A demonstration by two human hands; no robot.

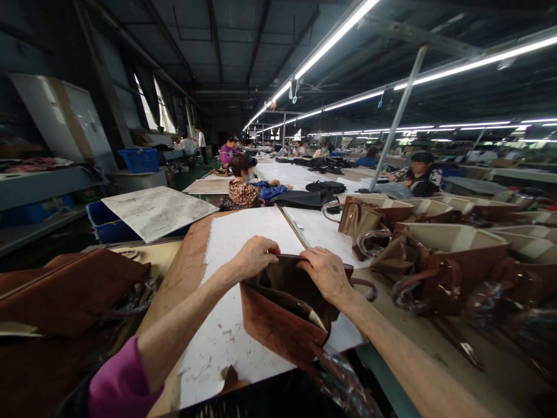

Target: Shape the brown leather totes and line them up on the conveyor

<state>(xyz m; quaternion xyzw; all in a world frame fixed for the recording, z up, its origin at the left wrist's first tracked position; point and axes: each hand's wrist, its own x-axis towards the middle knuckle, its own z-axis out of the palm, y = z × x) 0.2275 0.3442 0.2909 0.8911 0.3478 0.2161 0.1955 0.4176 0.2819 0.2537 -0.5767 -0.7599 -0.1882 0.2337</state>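
Observation:
A brown handbag [278, 316] stands on the white-covered table in front of me, its mouth open toward me and its dark lining showing. My left hand [256, 255] pinches the far rim near its left end. Further right along that same rim, my right hand [326, 273] grips the edge with fingers over the outside and thumb inside. A handle wrapped in clear plastic [343, 371] hangs down on the near side of the bag. The fingertips of both hands are partly hidden behind the rim.
Several brown bags with beige linings [456, 249] crowd the right side. More brown bags [73, 290] lie at the left. A marbled board [159, 210] rests over a blue bin [104, 223]. A co-worker [246, 186] sits ahead beside dark pieces [304, 199] on the long table.

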